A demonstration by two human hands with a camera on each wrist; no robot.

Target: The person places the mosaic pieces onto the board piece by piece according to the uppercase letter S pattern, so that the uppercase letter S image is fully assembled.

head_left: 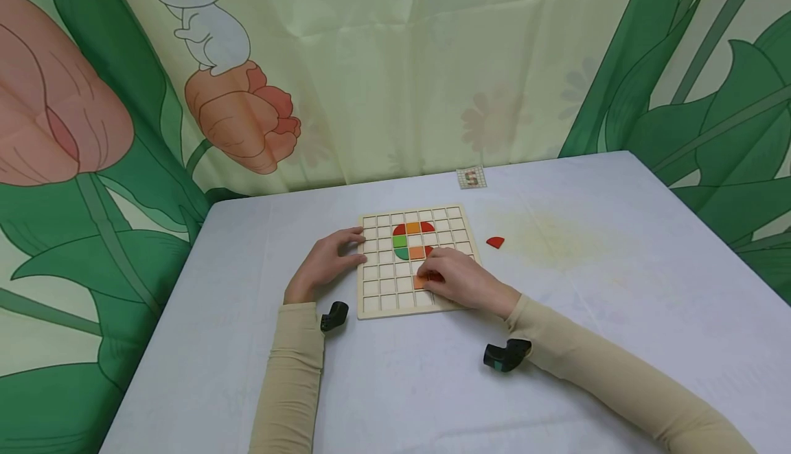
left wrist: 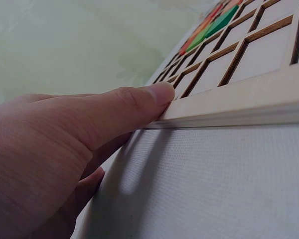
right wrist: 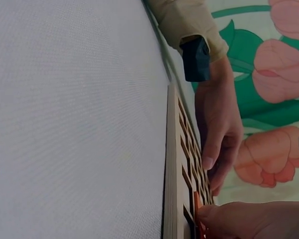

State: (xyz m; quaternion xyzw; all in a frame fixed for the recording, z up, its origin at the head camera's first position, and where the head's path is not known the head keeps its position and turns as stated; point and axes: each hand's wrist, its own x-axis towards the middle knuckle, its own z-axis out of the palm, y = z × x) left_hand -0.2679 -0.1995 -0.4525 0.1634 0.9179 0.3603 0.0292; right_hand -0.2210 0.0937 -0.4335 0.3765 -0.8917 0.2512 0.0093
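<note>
A square wooden grid board (head_left: 386, 316) lies on the table. Red, orange and green flat tiles sit in its cells, among them a light green square (head_left: 399, 241) and a dark green rounded piece (head_left: 402, 253). My left hand (head_left: 324, 262) rests at the board's left edge, its thumb (left wrist: 139, 102) touching the rim. Over the board's lower right part, my right hand (head_left: 460, 279) pinches an orange square tile (head_left: 419, 282) at a cell; in the right wrist view its edge stands above the grid. A red piece (head_left: 436, 277) shows partly under the right fingers.
A loose red quarter-round tile (head_left: 495, 242) lies right of the board. At the table's back edge is a small pattern card (head_left: 472, 178) printed with a grid. A printed curtain (head_left: 383, 97) hangs behind the white-covered table (head_left: 204, 344).
</note>
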